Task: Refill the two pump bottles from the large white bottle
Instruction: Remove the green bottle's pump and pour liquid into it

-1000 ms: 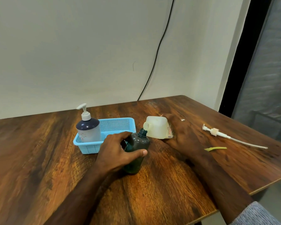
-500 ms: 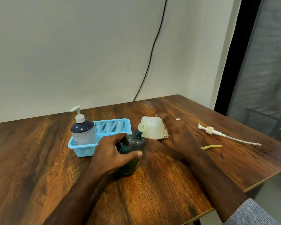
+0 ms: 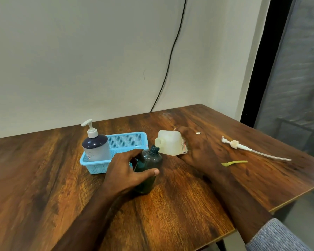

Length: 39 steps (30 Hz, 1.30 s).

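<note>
I take the dark green bottle (image 3: 149,169) as my landmark; it stands upright on the wooden surface (image 3: 43,178) with its pump removed, so its narrow neck is open to receive liquid. My left hand (image 3: 127,171) wraps around its body, thumb across the front and fingers (image 3: 134,153) curled behind, which I judge is there to brace it against tipping while the other bottle leans on it.

Just right of it and slightly behind, the large white bottle (image 3: 170,144) is tipped on its side, its open spout right at the green bottle's neck. My right hand (image 3: 199,149) grasps its body from the far end, clenched around it to control the tilt. I cannot see any stream, so whether liquid is passing now I cannot tell.

Left of the green bottle sits the blue basket (image 3: 127,142), touching or nearly touching my left hand, and inside it stands the second pump bottle (image 3: 95,147), its pump head on. I judge that one is either finished or waiting its turn.

Well to the right of the green bottle, beyond my right hand, lie the removed pump with its tube (image 3: 243,147) and a small yellow strip (image 3: 234,163), set aside to keep the pouring area free.
</note>
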Tool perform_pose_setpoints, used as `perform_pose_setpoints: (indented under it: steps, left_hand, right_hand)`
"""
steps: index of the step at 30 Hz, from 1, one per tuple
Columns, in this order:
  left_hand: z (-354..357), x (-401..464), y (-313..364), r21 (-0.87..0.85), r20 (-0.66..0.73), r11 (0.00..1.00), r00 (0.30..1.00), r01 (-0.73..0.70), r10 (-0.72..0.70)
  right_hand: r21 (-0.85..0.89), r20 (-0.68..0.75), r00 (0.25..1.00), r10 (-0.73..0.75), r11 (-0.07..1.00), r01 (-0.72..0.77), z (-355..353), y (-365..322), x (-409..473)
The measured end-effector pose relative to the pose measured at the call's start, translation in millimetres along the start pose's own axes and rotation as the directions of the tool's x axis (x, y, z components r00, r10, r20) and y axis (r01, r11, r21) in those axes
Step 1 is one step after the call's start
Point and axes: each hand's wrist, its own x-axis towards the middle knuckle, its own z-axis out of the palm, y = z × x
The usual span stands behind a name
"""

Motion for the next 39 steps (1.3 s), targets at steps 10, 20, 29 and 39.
perform_pose_setpoints:
  steps: [10,20,29,39]
  left_hand:
    - [0.0,-1.1,1.1,-0.006,-0.007,1.000,1.000,0.008,-0.008]
    - [-0.1,0.3,-1.0,0.029,-0.007,1.000,1.000,-0.011,0.011]
    - [-2.3,1.2,-1.3,0.054,-0.008,0.998,0.999,-0.034,0.035]
    - [-1.7,1.8,-3.2,0.057,-0.002,0.998,1.000,-0.023,0.024]
  right_hand:
    - [0.008,-0.002,1.000,-0.027,1.000,0.027,0.2,1.7,0.2]
    - [0.007,-0.017,1.000,-0.021,1.000,0.022,-0.4,0.3,0.4]
    - [0.013,-0.026,0.999,-0.036,0.999,0.037,-0.1,0.2,0.7]
    - [0.017,-0.028,0.999,-0.047,0.999,0.047,-1.6,-0.5,1.6]
